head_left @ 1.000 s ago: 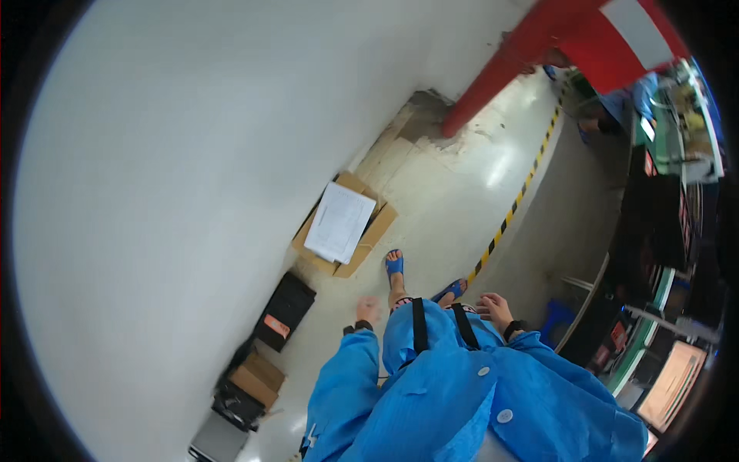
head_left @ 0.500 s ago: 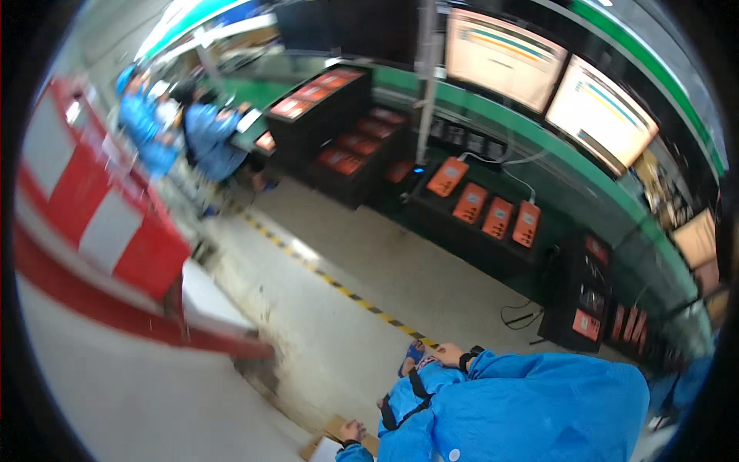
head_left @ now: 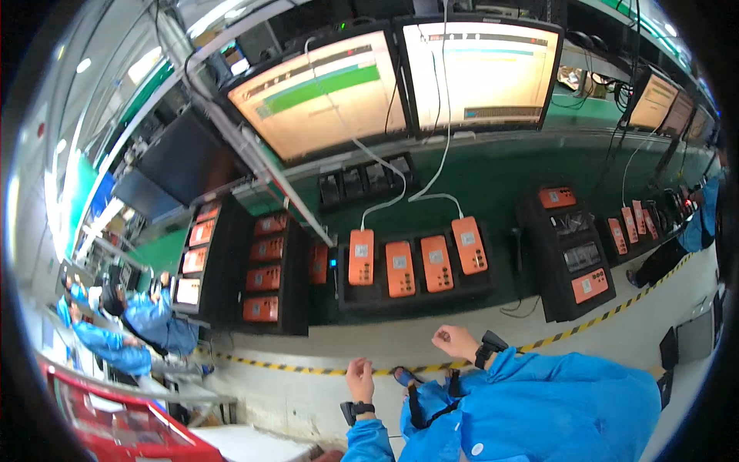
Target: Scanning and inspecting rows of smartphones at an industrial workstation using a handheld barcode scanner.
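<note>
Left grip (head_left: 359, 381) and right grip (head_left: 457, 344) hover in front of the desk (head_left: 493, 189), both with loosely bent fingers, part-way open, and nothing visible in either. Between them and the front edge of the black tray (head_left: 462, 292) runs a strip of bare pale floor (head_left: 400, 336); a yellow-and-black line (head_left: 265, 364) crosses that floor, passing under the hands in the view. Bare green desk shows behind the tray and off its right end.

Four orange phones (head_left: 399, 269) sit side by side in the tray, directly ahead of the hands and well apart from them. Their long axes run away from the person toward the monitors (head_left: 477, 77); the leftmost stands nearly straight, while the other three lean a little left at the far end. Dark camera circles mark the near ends. White cables (head_left: 449, 154) join the far ends of the two outer phones and rise in front of the screens.

Left of the tray, a slanting metal post (head_left: 294, 199) comes down beside a black stepped case (head_left: 231, 262) carrying more orange phones. Toward the right, a black stand (head_left: 556, 289) bounds the gap. Behind the tray lies a low black holder (head_left: 366, 181).
</note>
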Motion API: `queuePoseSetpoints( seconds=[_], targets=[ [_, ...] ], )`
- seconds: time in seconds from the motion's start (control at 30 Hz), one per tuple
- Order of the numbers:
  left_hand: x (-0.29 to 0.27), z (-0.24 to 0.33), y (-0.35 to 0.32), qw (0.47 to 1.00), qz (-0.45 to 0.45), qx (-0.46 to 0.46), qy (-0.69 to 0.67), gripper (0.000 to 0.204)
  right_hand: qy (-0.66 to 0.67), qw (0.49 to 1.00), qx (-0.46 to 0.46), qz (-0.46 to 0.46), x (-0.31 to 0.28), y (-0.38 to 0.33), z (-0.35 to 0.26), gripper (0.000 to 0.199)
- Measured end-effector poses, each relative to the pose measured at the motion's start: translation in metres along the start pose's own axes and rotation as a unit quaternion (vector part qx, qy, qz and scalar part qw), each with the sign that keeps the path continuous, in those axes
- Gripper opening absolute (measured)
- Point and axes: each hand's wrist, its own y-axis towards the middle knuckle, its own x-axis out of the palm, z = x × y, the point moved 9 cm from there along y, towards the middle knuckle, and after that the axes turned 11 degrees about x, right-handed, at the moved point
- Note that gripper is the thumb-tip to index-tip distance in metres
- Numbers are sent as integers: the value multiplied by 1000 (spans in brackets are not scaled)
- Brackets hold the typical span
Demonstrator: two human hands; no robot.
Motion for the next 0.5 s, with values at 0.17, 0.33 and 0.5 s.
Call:
queuePoseSetpoints(
  seconds=[0.17,0.33,0.5],
  targets=[
    [75,91,166,984,-78,125,97,18,-102,994,9,31,-23,42,-29,35],
    [132,103,276,889,-85,302,333,33,29,997,-47,-61,-37,73,-114,30],
    [160,28,341,895,-114,224,368,45,66,996,-66,5,-52,158,-175,26]
  ],
)
